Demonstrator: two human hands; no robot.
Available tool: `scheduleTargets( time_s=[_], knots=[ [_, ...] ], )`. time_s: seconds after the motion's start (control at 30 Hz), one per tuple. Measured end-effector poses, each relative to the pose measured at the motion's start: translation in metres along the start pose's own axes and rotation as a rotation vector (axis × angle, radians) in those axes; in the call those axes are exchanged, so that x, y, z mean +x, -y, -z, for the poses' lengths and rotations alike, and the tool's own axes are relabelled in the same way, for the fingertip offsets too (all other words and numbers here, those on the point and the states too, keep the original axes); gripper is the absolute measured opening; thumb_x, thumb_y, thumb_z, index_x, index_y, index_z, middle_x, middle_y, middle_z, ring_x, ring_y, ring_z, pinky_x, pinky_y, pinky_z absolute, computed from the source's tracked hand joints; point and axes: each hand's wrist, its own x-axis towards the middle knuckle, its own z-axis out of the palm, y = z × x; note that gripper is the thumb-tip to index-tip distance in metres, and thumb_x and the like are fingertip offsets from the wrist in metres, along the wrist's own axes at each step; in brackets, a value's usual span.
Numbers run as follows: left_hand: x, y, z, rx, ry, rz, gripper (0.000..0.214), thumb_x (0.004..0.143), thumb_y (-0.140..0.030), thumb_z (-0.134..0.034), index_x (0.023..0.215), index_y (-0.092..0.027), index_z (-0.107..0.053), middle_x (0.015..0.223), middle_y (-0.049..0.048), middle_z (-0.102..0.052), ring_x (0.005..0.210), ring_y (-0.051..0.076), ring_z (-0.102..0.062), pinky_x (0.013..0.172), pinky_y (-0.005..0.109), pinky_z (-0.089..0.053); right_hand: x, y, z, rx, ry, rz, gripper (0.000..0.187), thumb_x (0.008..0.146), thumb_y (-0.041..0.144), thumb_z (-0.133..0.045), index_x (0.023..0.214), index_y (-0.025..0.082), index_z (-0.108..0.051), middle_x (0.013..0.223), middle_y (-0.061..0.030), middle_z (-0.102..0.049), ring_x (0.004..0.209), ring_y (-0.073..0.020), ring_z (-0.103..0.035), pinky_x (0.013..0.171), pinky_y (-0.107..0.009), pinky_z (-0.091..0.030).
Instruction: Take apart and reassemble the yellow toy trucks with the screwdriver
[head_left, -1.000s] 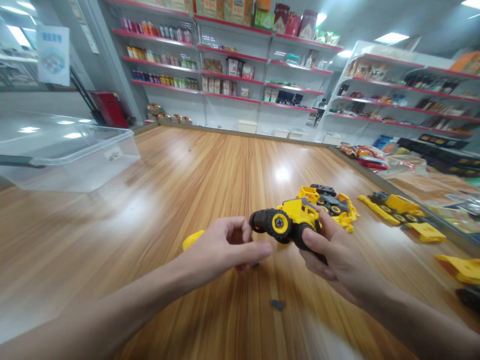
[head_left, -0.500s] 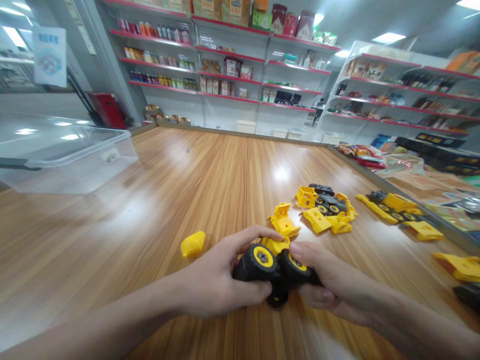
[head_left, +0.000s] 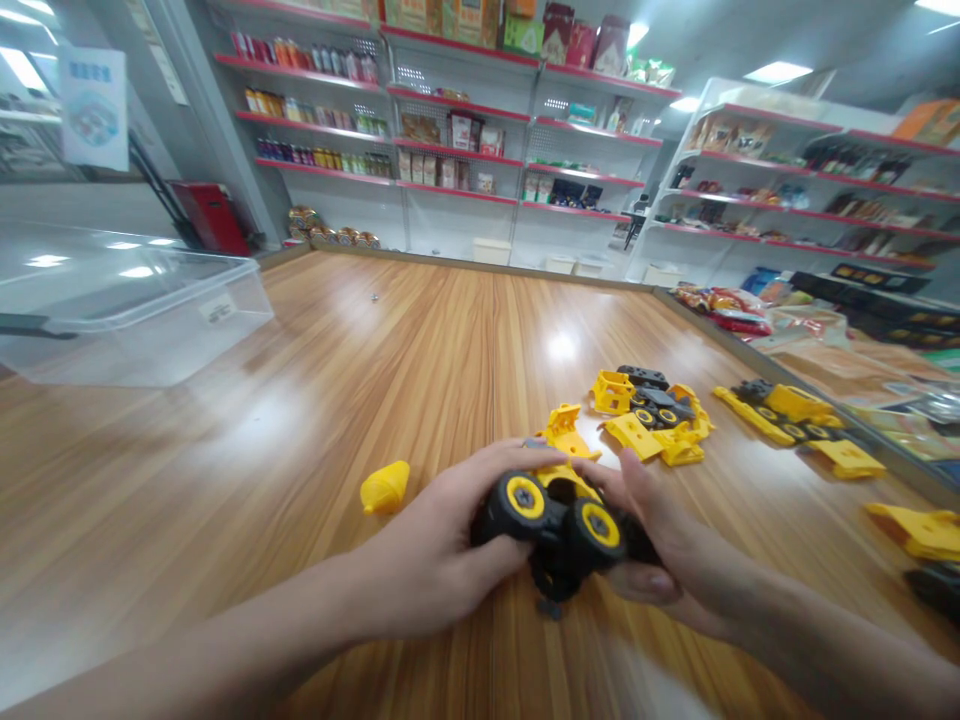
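Wall shelving: is standing at back, red-edged tiers carrying bottles & pkgs.
Side shelving: is standing at view R, also holding asst. goods; details too small to read.
Counter: is filling the foreground; wood-grain top, seam running front to back, glare spots showing.
Clear bin: is resting on counter at view L, wht label showing on its side.
Red box: is standing beyond bin.
L hand: is clasping L end of toy vehicle, fingers curling over top, thumb pressing near side below a wheel.
R hand: is gripping R end of same, fingers wrapping, thumb sticking up.
Mid parts group: is lying on counter past R hand; yel & blk/gry pcs sitting close together.
Far-R parts group: is lying near counter's R edge; yel body, strip, blk wheels.
Toy vehicle, loc.: is being held btwn both hands, above counter, blk tires w/ yel hubs facing the wearer.
Yel bracket: is lying just past the hands.
Yel cone pc.: is lying on its side, L of L hand.
Gry bit: is showing just below toy vehicle, partly hidden; can't tell if touching.
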Motion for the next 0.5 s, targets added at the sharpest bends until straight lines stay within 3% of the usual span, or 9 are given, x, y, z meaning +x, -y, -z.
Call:
scheduleTargets(
  time_s=[0.07, 0.13, 0.27, 0.4, 0.5],
  knots=[
    [-0.002, 0.001, 0.004, 0.196, 0.063, -0.178, 0.057, 0.083, -0.005, -0.055, 0.136, -0.026, -0.050, 0.151, 0.0073, -0.040, 0.141, 0.026, -0.035, 0.116, 0.041, -0.030, 0.001, 0.002, -0.003, -0.053, -0.076, 0.030, 0.040, 0.094, 0.055, -0.051, 0.120, 0.025, -0.053, 0.067, 0.0063, -0.049, 0.038, -0.0006, -0.026, 0.034, -0.012, -0.015],
    [-0.003, 0.003, 0.008, 0.328, 0.096, -0.268, 0.061, 0.082, 0.001, -0.051, 0.138, -0.025, -0.049, 0.158, 0.0080, -0.027, 0.146, 0.027, -0.025, 0.117, 0.043, -0.029, 0.002, 0.003, -0.006, -0.118, -0.128, 0.098, 0.037, 0.091, 0.046, -0.061, 0.121, 0.027, -0.051, 0.068, 0.0061, -0.053, 0.039, -0.0019, -0.034, 0.034, -0.011, -0.022],
    [-0.003, 0.007, 0.014, 0.385, 0.067, -0.319, 0.049, 0.086, 0.000, -0.048, 0.128, -0.025, -0.055, 0.159, 0.0094, -0.025, 0.144, 0.027, -0.030, 0.112, 0.045, -0.035, 0.005, 0.000, -0.003, -0.246, -0.170, 0.393, 0.039, 0.087, 0.035, -0.068, 0.122, 0.030, -0.051, 0.092, -0.0011, -0.067, 0.065, -0.0110, -0.061, 0.058, -0.021, -0.051],
    [-0.004, 0.003, 0.011, 0.120, -0.083, -0.264, 0.027, 0.083, -0.005, -0.060, 0.100, -0.023, -0.067, 0.152, 0.0071, -0.040, 0.140, 0.028, -0.038, 0.110, 0.044, -0.037, 0.004, -0.004, 0.004, -0.398, -0.245, 0.552, 0.043, 0.091, 0.031, -0.061, 0.133, 0.033, -0.049, 0.122, -0.0060, -0.064, 0.091, -0.0182, -0.065, 0.074, -0.030, -0.054],
    [-0.004, -0.005, 0.008, -0.348, -0.088, 0.026, 0.019, 0.079, -0.012, -0.067, 0.092, -0.025, -0.073, 0.147, 0.0025, -0.047, 0.136, 0.028, -0.042, 0.111, 0.042, -0.036, 0.003, -0.005, 0.005, -0.489, -0.236, 0.578, 0.042, 0.091, 0.028, -0.060, 0.132, 0.033, -0.052, 0.131, -0.0051, -0.060, 0.092, -0.0182, -0.065, 0.075, -0.030, -0.055]
  ],
)
